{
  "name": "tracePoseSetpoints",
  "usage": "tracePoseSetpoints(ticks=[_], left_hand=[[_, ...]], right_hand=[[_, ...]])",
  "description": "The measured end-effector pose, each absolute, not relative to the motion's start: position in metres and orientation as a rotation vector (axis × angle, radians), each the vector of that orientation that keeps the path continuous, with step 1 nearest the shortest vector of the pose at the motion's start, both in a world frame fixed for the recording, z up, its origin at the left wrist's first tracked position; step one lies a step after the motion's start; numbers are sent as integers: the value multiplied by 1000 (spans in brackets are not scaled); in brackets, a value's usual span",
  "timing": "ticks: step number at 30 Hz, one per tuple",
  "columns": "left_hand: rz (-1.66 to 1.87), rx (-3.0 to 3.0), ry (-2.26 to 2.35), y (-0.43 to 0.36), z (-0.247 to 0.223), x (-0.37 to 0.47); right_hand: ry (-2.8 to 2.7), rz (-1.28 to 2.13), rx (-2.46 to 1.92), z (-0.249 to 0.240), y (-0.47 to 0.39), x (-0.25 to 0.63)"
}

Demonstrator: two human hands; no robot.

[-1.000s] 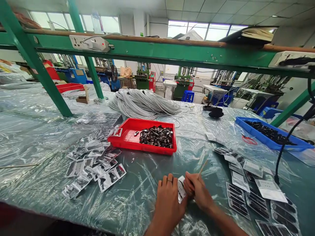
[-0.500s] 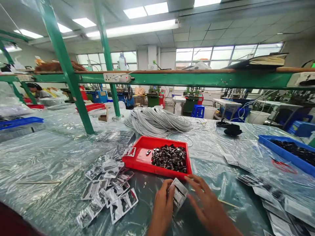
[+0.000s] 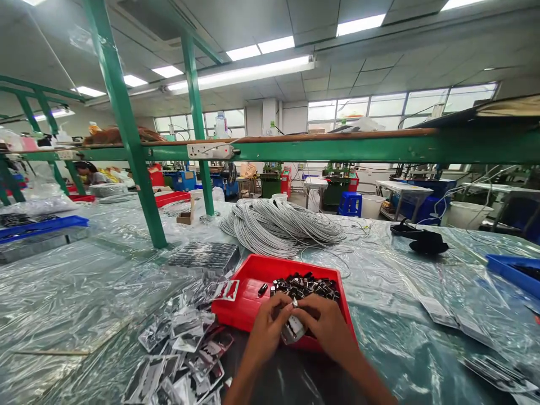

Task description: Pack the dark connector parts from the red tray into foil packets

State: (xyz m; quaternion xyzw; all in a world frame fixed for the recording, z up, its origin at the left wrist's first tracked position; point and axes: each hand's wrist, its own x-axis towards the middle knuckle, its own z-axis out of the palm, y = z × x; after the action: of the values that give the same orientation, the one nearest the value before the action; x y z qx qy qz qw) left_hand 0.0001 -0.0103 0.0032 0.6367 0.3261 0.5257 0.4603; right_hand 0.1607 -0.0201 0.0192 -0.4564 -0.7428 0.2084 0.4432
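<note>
My left hand pinches the left edge of a small, flat, clear-and-silver plastic piece with dark cut-outs. From the other side, the fingers of my right hand close on its upper edge, where a small shiny tip shows between both hands. Both hands are over the front edge of a red tray. Small black-and-silver parts are heaped in the tray's right half, partly hidden by my hands. A single part lies apart from the heap.
Similar plastic pieces lie piled left of the tray, and one rests on its left rim. Behind are a coil of grey cable and a green post. A blue tray stands at right.
Both hands have moved forward over the red tray with the plastic piece. My right hand, spread beside it before, now closes on it. The camera view has tilted up and turned slightly left.
</note>
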Motion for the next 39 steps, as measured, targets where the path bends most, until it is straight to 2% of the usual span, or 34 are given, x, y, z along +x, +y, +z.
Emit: tracePoseSetpoints(ticks=[3,8,13,19,26,32,35,39], left_hand=[[1269,1574,861,-14,0,-2],[1280,1559,971,-17,0,0],[1253,1514,1005,-16,-5,1],[1435,1705,1414,-13,-9,3],[1503,1736,1340,-18,-5,3],[1484,1753,1376,-16,-10,6],[1447,1755,1395,-18,-12,9],[1427,1745,1314,-19,-11,8]], right_hand=[[-1892,564,-1091,17,-14,167],[-1991,407,-1009,3,-8,170],[-1911,330,-1150,-7,-4,164],[-1822,288,-1082,-10,-6,156],[-1964,218,-1069,-11,-3,159],[-2044,-266,-1096,-12,-11,151],[-1999,-171,-1115,-11,-15,145],[-1901,227,-1144,2,-15,148]])
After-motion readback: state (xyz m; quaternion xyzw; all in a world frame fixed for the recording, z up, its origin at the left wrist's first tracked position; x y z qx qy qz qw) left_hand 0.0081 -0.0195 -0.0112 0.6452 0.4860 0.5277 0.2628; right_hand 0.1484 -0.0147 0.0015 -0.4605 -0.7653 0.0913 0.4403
